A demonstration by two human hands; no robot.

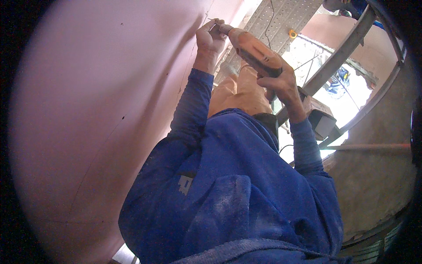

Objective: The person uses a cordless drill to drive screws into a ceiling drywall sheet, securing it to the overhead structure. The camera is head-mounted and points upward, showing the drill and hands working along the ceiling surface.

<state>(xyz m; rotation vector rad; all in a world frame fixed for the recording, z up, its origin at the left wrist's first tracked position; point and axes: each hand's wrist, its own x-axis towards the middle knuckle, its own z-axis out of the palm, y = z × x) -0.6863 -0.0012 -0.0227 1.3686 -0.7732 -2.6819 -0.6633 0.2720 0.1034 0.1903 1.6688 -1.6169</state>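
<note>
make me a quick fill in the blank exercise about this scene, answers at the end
1. The right hand grips a power tool whose casing is mostly ____ in colour.
2. The left hand comes out of a sleeve coloured ____.
3. The pink wall stands on the person's ____ side.
4. The metal plank is dotted with small ____.

Missing words: orange; blue; left; holes.
</note>
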